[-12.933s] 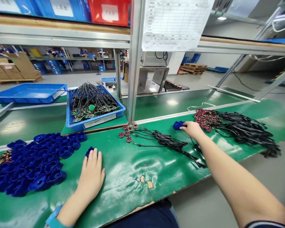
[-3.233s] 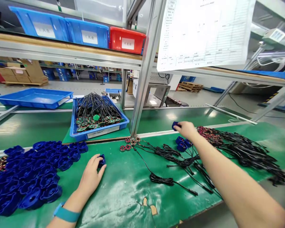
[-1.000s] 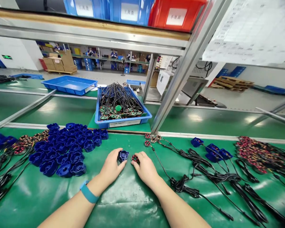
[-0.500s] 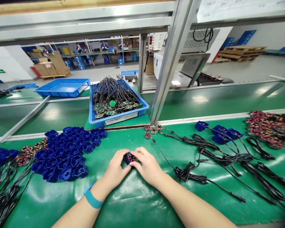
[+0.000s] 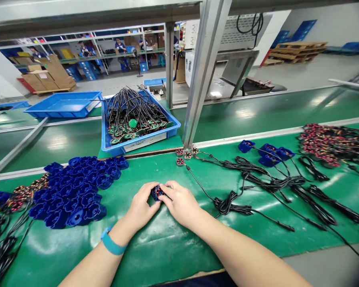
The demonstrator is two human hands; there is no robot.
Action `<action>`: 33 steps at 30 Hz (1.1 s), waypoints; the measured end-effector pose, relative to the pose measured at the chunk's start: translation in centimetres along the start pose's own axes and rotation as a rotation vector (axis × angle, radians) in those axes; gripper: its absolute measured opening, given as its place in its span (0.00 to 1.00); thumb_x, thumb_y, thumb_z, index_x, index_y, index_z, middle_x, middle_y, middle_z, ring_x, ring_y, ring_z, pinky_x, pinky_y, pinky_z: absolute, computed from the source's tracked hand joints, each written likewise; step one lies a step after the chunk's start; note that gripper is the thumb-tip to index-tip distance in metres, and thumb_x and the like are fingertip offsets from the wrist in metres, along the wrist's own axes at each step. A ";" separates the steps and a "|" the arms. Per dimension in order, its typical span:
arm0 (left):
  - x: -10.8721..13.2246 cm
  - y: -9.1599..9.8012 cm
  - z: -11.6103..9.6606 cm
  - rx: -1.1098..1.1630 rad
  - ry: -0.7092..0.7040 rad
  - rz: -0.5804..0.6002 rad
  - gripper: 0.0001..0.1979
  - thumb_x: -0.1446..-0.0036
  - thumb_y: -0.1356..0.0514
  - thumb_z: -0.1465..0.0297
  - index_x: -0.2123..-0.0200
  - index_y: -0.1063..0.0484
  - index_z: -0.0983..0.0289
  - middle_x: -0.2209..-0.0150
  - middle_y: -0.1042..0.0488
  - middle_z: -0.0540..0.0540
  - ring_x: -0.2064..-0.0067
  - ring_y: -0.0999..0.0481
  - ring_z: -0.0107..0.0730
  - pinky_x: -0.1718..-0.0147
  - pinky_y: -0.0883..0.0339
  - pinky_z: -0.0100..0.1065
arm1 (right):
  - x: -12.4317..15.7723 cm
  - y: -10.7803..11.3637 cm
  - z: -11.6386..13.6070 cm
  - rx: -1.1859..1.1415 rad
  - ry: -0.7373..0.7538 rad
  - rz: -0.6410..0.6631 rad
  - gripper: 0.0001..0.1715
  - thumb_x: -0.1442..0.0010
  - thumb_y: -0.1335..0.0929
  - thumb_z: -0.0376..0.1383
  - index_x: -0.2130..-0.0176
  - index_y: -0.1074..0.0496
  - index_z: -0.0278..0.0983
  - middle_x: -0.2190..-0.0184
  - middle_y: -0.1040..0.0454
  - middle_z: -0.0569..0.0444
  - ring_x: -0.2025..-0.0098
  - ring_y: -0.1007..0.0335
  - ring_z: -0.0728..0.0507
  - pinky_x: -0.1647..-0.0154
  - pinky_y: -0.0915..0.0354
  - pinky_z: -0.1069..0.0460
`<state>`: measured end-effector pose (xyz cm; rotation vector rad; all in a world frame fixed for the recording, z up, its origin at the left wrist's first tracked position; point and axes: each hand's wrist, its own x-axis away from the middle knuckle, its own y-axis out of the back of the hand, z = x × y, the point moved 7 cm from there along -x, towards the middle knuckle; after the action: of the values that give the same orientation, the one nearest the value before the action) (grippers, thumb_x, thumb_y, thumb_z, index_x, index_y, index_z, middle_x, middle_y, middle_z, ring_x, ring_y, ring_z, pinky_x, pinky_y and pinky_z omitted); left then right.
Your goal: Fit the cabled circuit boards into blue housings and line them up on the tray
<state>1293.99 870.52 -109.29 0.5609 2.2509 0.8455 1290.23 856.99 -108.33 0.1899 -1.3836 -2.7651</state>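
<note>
Over the green mat my left hand (image 5: 143, 206) grips a small dark blue plastic housing (image 5: 154, 194) from its left side. My right hand (image 5: 181, 202) pinches a round part with red and dark segments (image 5: 159, 192), which sits in the mouth of that housing. Fingers partly cover both pieces, so how deep the round part sits cannot be seen. Left of my hands stands a cluster of similar blue housings (image 5: 74, 185). Beyond my right hand lie several loose round coil parts (image 5: 180, 162) with black cables (image 5: 227, 203).
A blue tray (image 5: 143, 143) of green circuit boards and black wires stands ahead, beside a metal post (image 5: 199, 79). Blue housings with cables (image 5: 269, 153) and a heap of red coil parts (image 5: 320, 143) lie at right. More cables (image 5: 2, 255) lie at far left.
The round part was tilted at the housing's right side and now lies flatter within its mouth. Both hands remain together around it. The camera view has shifted slightly.
</note>
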 end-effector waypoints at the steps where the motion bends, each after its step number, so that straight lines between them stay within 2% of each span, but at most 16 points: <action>1: 0.0 0.0 0.0 -0.003 -0.002 0.004 0.23 0.42 0.39 0.73 0.43 0.34 0.60 0.47 0.24 0.59 0.46 0.24 0.39 0.45 0.28 0.44 | 0.0 0.0 0.0 0.013 -0.003 0.009 0.22 0.31 0.34 0.39 0.40 0.28 0.37 0.48 0.26 0.44 0.54 0.24 0.40 0.49 0.28 0.47; 8: 0.0 -0.4 0.4 0.021 0.050 0.118 0.24 0.43 0.37 0.70 0.42 0.34 0.60 0.47 0.23 0.58 0.47 0.22 0.39 0.47 0.26 0.41 | -0.3 0.0 -0.1 -0.089 0.069 0.055 0.20 0.32 0.34 0.37 0.43 0.26 0.36 0.47 0.26 0.45 0.49 0.26 0.41 0.44 0.31 0.49; 13: 0.1 -0.5 0.6 0.028 0.092 0.124 0.23 0.41 0.37 0.68 0.42 0.34 0.59 0.46 0.23 0.57 0.46 0.22 0.39 0.45 0.27 0.42 | -0.1 0.0 -0.5 -0.105 0.065 0.061 0.21 0.31 0.35 0.36 0.41 0.28 0.37 0.49 0.25 0.45 0.51 0.26 0.42 0.46 0.31 0.48; 18: -0.1 -1.0 1.0 0.144 0.185 0.212 0.31 0.42 0.36 0.66 0.38 0.42 0.59 0.43 0.24 0.59 0.42 0.24 0.39 0.43 0.29 0.43 | 0.1 0.2 -0.2 -0.132 0.138 0.097 0.19 0.32 0.35 0.33 0.44 0.26 0.40 0.49 0.27 0.46 0.51 0.27 0.42 0.47 0.32 0.47; 22: -0.1 -0.9 1.0 0.159 0.230 0.199 0.35 0.43 0.35 0.66 0.36 0.47 0.59 0.44 0.24 0.60 0.43 0.24 0.40 0.41 0.31 0.46 | 0.1 0.9 -0.3 -0.138 0.110 0.123 0.20 0.33 0.33 0.33 0.43 0.29 0.36 0.50 0.28 0.44 0.49 0.28 0.41 0.46 0.32 0.45; 28: 0.2 -1.2 1.1 0.207 0.233 0.222 0.38 0.43 0.35 0.69 0.34 0.49 0.58 0.43 0.25 0.60 0.42 0.24 0.41 0.41 0.31 0.47 | 0.5 1.5 0.5 -0.023 0.202 0.151 0.14 0.32 0.33 0.37 0.48 0.26 0.39 0.48 0.31 0.46 0.54 0.27 0.42 0.51 0.30 0.46; 33: 0.2 -1.4 1.0 0.286 0.245 0.277 0.41 0.41 0.35 0.67 0.31 0.52 0.59 0.42 0.26 0.62 0.39 0.27 0.43 0.38 0.35 0.49 | 0.6 1.1 0.6 0.129 0.243 0.194 0.18 0.32 0.34 0.43 0.46 0.26 0.39 0.48 0.31 0.44 0.57 0.26 0.40 0.55 0.28 0.44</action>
<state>1294.37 870.12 -110.93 0.9643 2.5798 0.7611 1289.59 856.71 -107.13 0.3624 -1.4328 -2.4068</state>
